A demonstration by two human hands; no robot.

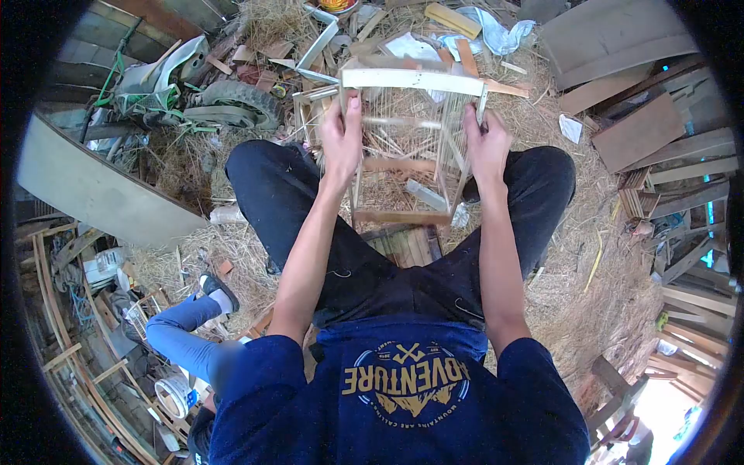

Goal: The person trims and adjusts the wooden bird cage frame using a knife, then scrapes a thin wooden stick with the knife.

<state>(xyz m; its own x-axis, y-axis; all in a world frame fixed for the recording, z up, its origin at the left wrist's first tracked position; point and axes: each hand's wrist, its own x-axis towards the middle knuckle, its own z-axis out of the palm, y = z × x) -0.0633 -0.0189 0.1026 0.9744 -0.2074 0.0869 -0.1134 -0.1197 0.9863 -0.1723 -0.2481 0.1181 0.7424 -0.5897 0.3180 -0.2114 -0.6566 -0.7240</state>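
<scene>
Between my knees I hold up a light wooden frame (415,79), whose pale top bar runs from one hand to the other. Thin upright strands or sticks blur below that bar, and crosspieces show lower down. My left hand (341,143) is closed around its left upper corner, thumb on top. At the right upper corner, my right hand (487,147) grips it in the same way. Just left of my left hand, part of another slatted wooden piece (310,105) is visible. A clear plastic piece (426,194) shows through the frame.
Straw and wood scraps cover the ground. A motorbike wheel (240,102) lies at the upper left, above a large pale board (101,186). Boards (639,132) lean at the right. Another person's leg (182,329) stretches out at lower left, near a white bucket (174,397).
</scene>
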